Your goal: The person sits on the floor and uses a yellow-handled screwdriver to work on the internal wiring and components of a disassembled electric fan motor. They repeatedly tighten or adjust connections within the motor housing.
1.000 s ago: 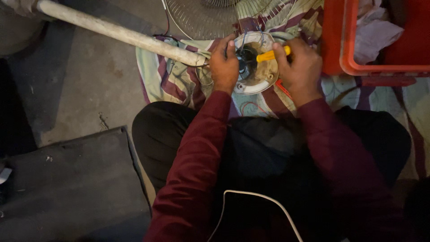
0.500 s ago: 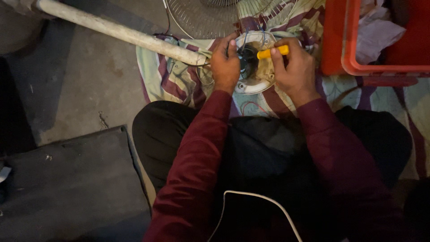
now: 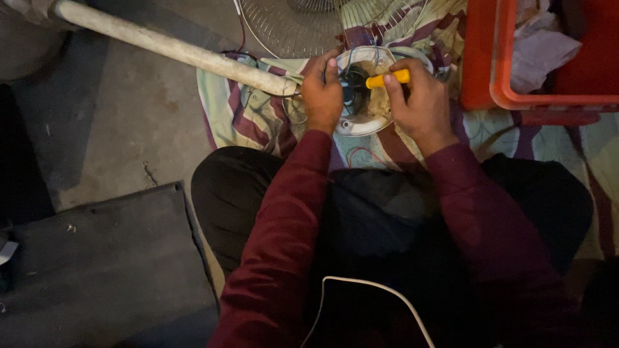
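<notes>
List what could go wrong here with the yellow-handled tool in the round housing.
1. The right hand works the yellow-handled tool toward the dark centre of the round housing while the left hand grips the rim close by; a slip could jab those fingers.
2. Thin wires lie loose beside the housing and could snag or tear.
3. The housing rests on soft striped cloth, so it might rock under pressure.

Dim light falls on a grey concrete floor (image 3: 129, 122), stained and scuffed. A striped cloth (image 3: 238, 122) in green, cream and purple is spread over it, with a red plastic crate (image 3: 490, 58) at one edge. A dark flat slab (image 3: 103, 258) lies nearby on the floor.
</notes>
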